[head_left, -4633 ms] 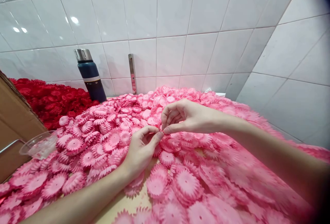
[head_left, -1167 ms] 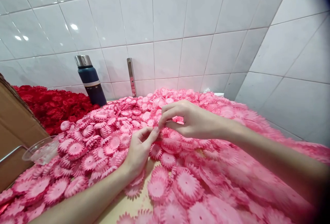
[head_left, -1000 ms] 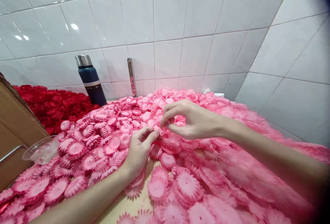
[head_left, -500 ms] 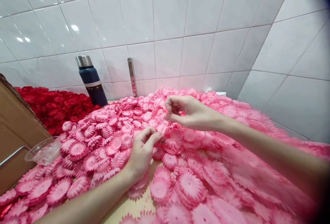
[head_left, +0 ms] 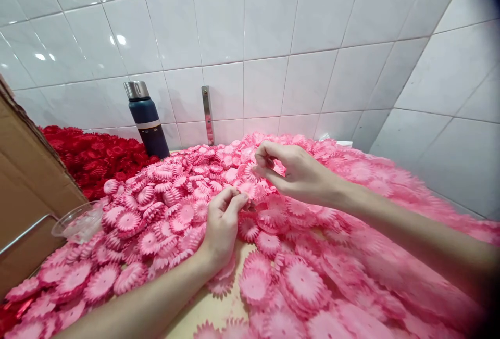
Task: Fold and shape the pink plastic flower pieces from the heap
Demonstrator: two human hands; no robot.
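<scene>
A broad heap of pink scalloped fabric petal discs lies under and around both hands; many discs have a small hole in the middle. Over the middle of the heap, my left hand is closed in a pinch, thumb against the index finger. Something small and dark shows at its fingertips, too small to name. My right hand hovers above and to the right, its thumb and curled fingers brought together. Whatever it pinches, if anything, cannot be made out. A small gap separates the two hands.
A dark blue bottle with a steel cap stands by the tiled wall. Red petals are piled left of it. A cardboard box and a clear plastic bowl sit at left. A metal strip is on the wall.
The whole view has shifted slightly, so everything appears a little further right. Both hands keep nearly the same pinched pose and place over the pink discs.
</scene>
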